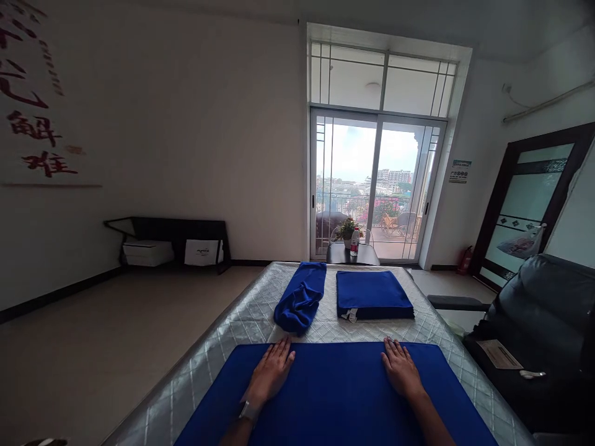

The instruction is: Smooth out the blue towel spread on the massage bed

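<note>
A blue cloth (334, 396) lies spread flat in front of me. Near its far edge, on the left, my left hand (273, 370) rests palm down with the fingers stretched out. My right hand (400, 368) lies flat on the same cloth toward the right, fingers extended and thumb apart. Neither hand grips anything. Just beyond my left fingertips is a crumpled blue cloth (301, 297). A neat stack of folded blue cloths (373, 292) sits beyond the spread one, with white tags showing at its near edge.
Everything lies on a table with a silver quilted cover (223, 337). Behind it stands a small table with a plastic bottle (354, 243) and potted flowers (346, 229). A black armchair (534, 316) is close on the right. A low black bench (179, 232) stands along the left wall.
</note>
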{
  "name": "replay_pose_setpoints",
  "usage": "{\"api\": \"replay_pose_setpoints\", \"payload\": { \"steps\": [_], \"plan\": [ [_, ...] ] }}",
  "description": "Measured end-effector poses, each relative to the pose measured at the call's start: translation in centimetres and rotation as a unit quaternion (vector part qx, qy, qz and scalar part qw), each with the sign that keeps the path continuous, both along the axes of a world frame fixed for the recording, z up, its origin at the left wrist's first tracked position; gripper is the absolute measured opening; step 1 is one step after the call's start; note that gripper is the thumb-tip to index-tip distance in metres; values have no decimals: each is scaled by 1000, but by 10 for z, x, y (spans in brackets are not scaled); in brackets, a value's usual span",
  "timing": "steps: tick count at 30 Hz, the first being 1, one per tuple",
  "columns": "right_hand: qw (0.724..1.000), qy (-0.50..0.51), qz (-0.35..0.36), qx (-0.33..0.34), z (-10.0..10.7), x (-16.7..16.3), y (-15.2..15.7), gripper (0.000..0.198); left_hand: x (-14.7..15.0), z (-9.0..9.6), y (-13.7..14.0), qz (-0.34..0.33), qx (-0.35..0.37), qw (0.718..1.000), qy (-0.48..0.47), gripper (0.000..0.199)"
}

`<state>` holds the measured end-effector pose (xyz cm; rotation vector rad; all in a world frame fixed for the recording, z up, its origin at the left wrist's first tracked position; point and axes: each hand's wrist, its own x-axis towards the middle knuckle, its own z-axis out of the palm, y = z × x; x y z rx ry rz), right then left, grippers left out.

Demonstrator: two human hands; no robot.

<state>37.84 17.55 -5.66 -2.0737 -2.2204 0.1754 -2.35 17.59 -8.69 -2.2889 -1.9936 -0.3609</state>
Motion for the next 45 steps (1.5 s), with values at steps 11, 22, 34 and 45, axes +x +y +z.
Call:
{"api": "replay_pose_setpoints", "payload": {
  "steps": [11,22,34,45],
  "plan": [
    [1000,-9,-4,-1,3,6,0,67,-14,3,-5,26,-7,1000,-7,55],
    [1000,1,-13,10,1,9,0,66,-28,2,-4,49,-14,999,-1,57],
    [1000,-16,-7,5,-4,13,4,66,-32,-6,1,41,-6,999,-13,56],
    [1000,-13,-22,10,-6,19,4,66,-38,0,-5,27,-13,999,-44,59]
  ]
}}
